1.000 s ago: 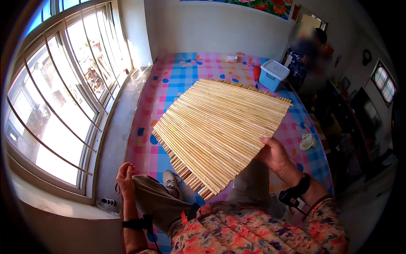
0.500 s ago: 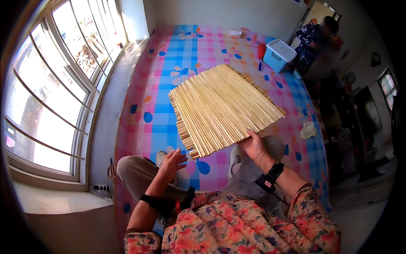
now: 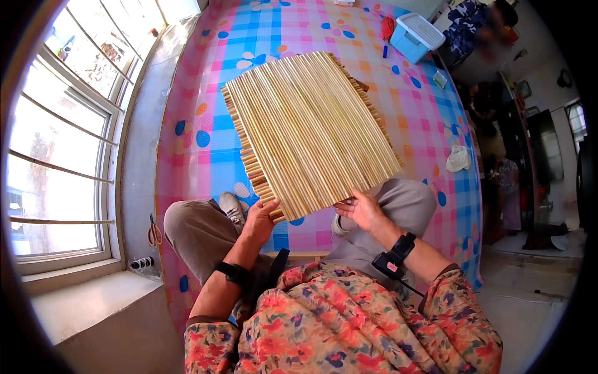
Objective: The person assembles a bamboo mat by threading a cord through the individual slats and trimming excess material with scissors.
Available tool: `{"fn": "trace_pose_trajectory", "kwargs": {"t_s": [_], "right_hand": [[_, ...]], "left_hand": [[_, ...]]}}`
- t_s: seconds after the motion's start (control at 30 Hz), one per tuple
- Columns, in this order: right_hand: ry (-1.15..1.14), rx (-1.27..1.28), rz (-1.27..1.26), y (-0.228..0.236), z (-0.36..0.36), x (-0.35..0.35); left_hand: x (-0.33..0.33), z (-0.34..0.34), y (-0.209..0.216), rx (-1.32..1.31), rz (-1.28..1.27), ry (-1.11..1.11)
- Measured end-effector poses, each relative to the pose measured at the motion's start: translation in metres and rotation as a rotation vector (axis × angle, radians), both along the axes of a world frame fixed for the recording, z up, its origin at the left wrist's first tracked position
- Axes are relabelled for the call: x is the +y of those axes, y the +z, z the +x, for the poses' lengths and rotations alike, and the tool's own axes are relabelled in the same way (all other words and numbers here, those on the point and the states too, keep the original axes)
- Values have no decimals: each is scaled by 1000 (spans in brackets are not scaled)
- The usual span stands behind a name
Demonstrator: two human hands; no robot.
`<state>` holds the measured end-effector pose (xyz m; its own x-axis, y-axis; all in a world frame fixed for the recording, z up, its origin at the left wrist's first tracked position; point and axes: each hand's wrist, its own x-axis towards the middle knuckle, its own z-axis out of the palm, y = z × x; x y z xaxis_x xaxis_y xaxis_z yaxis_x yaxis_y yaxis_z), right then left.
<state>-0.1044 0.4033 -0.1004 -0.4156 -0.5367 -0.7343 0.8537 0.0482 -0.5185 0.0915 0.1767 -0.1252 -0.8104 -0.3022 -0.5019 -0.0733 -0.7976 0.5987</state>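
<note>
A stiff mat of straw-coloured stalks (image 3: 314, 134) laid side by side is held tilted in front of me, above my crossed legs. Along its left edge, the stalk ends of a second layer show underneath. My left hand (image 3: 258, 223) is closed on the mat's near left corner. Further right on the near edge, my right hand (image 3: 366, 215) grips it, thumb at the top and fingers at the edge. The mat's underside is hidden.
A checked floor sheet (image 3: 205, 168) lies under me. Scissors (image 3: 154, 230) rest by the window ledge (image 3: 140, 156) at left. A blue lidded box (image 3: 414, 37) stands far right near another person (image 3: 467, 28); a white cloth (image 3: 458, 158) lies at right.
My left hand, open and apart from the mat before, now holds its near left corner. The mat has shifted left, and the head view has tilted further down.
</note>
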Motion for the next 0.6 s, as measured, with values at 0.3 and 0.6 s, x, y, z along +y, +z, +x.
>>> {"fn": "trace_pose_trajectory", "kwargs": {"t_s": [0.3, 0.6], "right_hand": [[743, 915, 217, 67, 7, -36], [868, 1337, 388, 51, 20, -76]], "left_hand": [[2, 1, 24, -64, -71, 123], [5, 6, 46, -111, -27, 102]]}}
